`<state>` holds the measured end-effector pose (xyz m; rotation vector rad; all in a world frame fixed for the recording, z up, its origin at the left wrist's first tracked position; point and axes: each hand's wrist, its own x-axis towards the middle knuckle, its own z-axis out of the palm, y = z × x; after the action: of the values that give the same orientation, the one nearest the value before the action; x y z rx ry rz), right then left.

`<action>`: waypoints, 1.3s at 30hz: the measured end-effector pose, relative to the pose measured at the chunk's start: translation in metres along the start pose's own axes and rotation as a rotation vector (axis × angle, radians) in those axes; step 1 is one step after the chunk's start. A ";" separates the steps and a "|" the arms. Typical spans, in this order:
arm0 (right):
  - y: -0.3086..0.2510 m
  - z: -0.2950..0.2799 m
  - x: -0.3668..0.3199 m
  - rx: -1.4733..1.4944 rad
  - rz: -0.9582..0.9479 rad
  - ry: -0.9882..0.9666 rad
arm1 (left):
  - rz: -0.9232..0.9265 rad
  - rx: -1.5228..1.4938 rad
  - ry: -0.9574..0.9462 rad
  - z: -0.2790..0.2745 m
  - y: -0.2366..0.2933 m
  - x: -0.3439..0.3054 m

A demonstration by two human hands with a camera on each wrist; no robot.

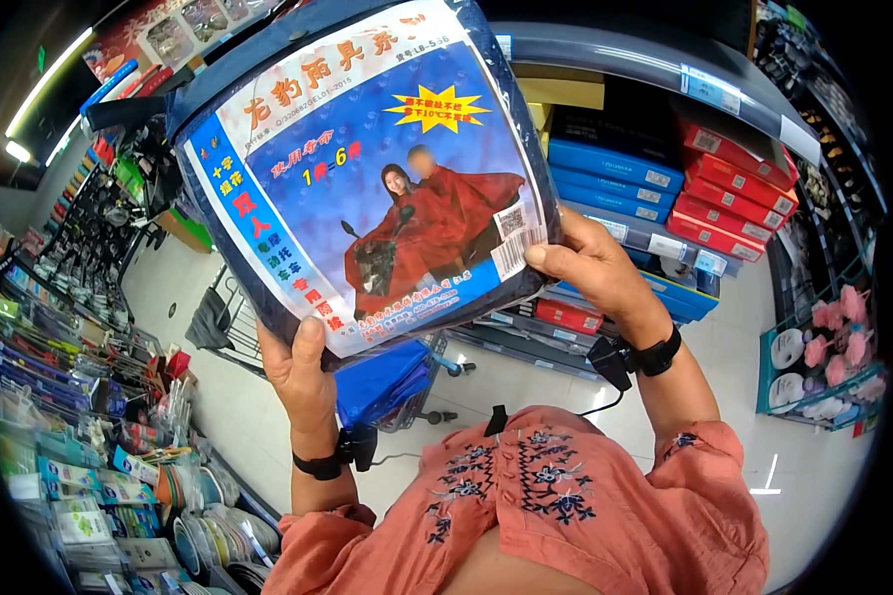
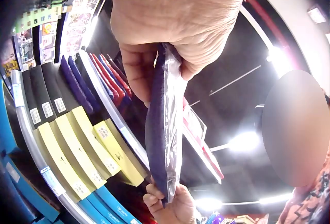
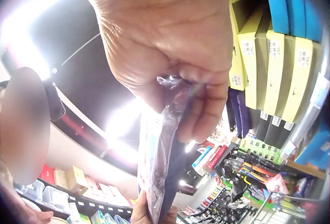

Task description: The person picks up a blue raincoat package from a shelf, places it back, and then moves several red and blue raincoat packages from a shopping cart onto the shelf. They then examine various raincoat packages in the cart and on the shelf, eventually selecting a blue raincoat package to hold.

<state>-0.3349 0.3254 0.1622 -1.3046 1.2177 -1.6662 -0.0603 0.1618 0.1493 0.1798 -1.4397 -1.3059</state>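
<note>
A flat packaged rain poncho (image 1: 387,139) in clear plastic is held up in front of the person, tilted, its printed label facing the head camera. The label shows two riders under a red poncho. My left hand (image 1: 303,372) grips its lower left corner, thumb on the front. At the right edge my right hand (image 1: 600,268) pinches the pack, its thumb by the barcode. Seen edge-on in the left wrist view, the dark folded cloth (image 2: 157,131) lies between thumb and fingers. The right wrist view shows the clear wrapping (image 3: 160,152) under the right hand's grip.
Shelves on the right carry blue boxes (image 1: 615,188) and red boxes (image 1: 734,188); yellow boxes (image 2: 67,157) also stand there. A blue bag (image 1: 382,382) lies in a wheeled cart below. Crowded goods racks (image 1: 79,397) line the left, and another rack (image 1: 824,357) stands far right.
</note>
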 end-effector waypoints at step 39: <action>-0.001 -0.004 -0.014 0.007 0.012 -0.029 | 0.002 0.037 -0.004 0.008 0.003 -0.017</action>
<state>-0.3353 0.3401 0.1587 -1.3103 1.1990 -1.6361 -0.0584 0.1795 0.1434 0.2004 -1.4677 -1.2792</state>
